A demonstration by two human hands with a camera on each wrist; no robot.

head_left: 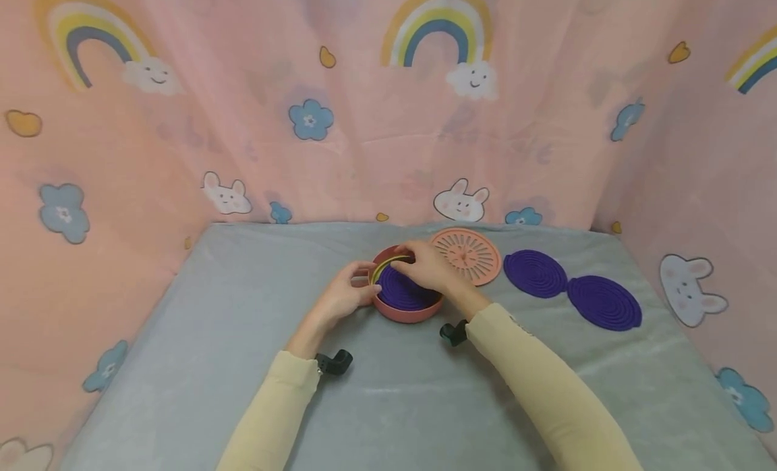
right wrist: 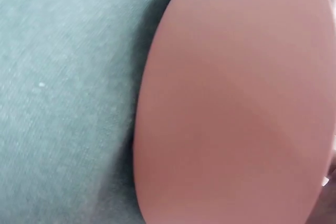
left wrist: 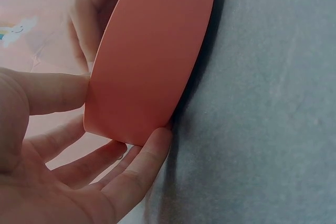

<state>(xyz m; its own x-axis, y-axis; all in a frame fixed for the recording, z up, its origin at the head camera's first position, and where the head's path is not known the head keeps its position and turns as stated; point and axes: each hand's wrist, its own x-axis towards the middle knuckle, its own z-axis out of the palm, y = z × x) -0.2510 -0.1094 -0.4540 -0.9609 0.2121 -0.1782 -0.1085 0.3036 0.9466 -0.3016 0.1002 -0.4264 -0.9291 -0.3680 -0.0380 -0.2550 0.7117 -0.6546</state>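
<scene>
A round coral-pink bowl (head_left: 408, 316) stands on the cloth-covered table. My left hand (head_left: 344, 294) grips its left side, thumb at the rim and fingers against the wall; the left wrist view shows these fingers (left wrist: 139, 169) around the smooth side. Inside lies a purple round mat (head_left: 400, 289) with concentric ridges, and a yellow edge (head_left: 379, 268) shows beside it. My right hand (head_left: 427, 265) reaches over the rim and pinches the far edge of the purple mat; its fingertips are partly hidden. The bowl's wall (right wrist: 236, 98) fills most of the right wrist view.
Behind the bowl to the right lies a peach slotted disc (head_left: 485, 272). Farther right, two joined purple ridged mats (head_left: 535, 274) lie flat. Pink patterned curtains (head_left: 376, 140) hang around the back and sides of the grey-blue tabletop (head_left: 388, 417).
</scene>
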